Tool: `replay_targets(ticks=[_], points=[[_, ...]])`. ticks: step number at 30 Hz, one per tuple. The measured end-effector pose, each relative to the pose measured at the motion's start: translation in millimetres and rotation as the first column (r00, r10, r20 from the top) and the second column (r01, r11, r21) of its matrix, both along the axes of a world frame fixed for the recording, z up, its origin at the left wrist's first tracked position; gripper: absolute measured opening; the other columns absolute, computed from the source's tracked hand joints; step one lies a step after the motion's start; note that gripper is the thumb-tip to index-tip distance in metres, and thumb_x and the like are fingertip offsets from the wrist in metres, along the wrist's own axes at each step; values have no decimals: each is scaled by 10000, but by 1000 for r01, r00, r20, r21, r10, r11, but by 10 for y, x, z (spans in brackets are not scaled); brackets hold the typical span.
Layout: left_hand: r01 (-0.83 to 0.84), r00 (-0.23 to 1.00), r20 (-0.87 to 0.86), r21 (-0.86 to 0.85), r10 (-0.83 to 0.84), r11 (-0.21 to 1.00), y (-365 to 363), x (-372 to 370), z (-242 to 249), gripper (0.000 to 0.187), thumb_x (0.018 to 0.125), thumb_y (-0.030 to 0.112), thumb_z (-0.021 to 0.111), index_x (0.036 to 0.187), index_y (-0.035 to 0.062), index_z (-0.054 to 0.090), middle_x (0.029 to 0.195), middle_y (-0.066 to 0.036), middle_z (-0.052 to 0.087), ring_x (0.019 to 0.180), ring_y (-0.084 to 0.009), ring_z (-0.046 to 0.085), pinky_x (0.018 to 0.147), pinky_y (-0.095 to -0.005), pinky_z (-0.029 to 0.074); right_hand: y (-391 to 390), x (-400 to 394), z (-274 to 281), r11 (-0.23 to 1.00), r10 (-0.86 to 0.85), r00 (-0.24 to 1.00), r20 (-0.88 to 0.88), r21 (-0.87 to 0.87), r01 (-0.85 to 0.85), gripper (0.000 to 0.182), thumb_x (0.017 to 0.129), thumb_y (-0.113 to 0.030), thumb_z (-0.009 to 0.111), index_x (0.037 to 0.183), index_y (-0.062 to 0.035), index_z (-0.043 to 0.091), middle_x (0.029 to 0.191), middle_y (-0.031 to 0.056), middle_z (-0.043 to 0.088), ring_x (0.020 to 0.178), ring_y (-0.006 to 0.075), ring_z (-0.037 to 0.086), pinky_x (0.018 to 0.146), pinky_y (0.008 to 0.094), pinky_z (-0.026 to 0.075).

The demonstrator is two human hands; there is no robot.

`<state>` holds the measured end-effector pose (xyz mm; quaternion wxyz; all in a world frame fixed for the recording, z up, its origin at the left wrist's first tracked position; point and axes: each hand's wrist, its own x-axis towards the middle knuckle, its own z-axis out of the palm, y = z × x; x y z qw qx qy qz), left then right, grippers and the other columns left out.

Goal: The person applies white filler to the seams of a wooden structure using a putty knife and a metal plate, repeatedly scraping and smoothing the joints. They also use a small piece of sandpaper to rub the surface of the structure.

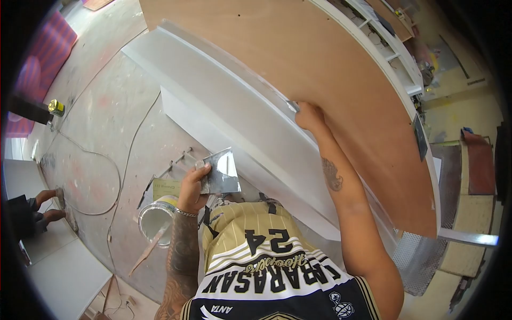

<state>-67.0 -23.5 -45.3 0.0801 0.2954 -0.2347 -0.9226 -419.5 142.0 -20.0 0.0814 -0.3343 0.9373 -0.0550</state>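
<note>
We hold a flat metal plate (224, 175), our left hand (192, 188) closed on one side of it, near an open bucket (142, 217) on the floor (98, 120), while our outstretched right hand (308, 115) grips a small blade (292, 106) where a long white panel (213, 98) meets a broad brown board (330, 64)

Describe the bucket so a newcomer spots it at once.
From the long pale panel, come to the left hand holding a flat plate. In view, the bucket is just beside that wrist. Its round open top, with a stick across the rim, sets it apart from the flat green sheet next to it.
</note>
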Motion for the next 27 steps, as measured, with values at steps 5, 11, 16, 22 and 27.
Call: replay_targets(ticks=[5,11,16,22,27], points=[[-131,984,124,37,125,991,128,142,-61,205,934,166,552,1060,8,589,879,-72,669,688,-188,682,551,-324,577,-97,6,-208,999,-32,998,-58,-25,31,404,783,-2,496,1156,-24,649,1175,223,634,1146,372,574,960,438,461],[-119,985,131,61,111,991,90,241,-121,198,941,166,540,1053,11,590,870,-78,668,712,-195,685,573,-342,579,-178,-10,-284,995,-83,996,-12,60,84,418,802,-38,504,1191,-74,650,1164,201,649,1119,352,598,943,429,475],[-117,989,94,46,112,992,54,192,-91,205,945,180,534,1053,15,592,868,-85,669,683,-195,679,536,-337,566,-337,102,-376,995,-84,993,77,-48,88,416,810,-83,515,1203,-114,648,1135,188,664,1073,339,624,925,429,487],[-127,987,103,10,125,992,13,88,-17,213,945,183,532,1046,8,597,852,-89,670,653,-205,673,507,-341,553,-329,461,-53,995,-82,991,102,-45,87,433,824,-78,503,1234,-135,630,1148,153,664,1063,349,622,911,443,493],[-115,990,84,12,114,993,9,94,-89,218,940,182,538,1029,-6,604,844,-96,672,647,-208,675,502,-339,554,-38,150,-118,989,-147,988,35,-18,148,429,828,-70,506,1238,-119,622,1163,178,655,1107,359,602,941,455,478]])
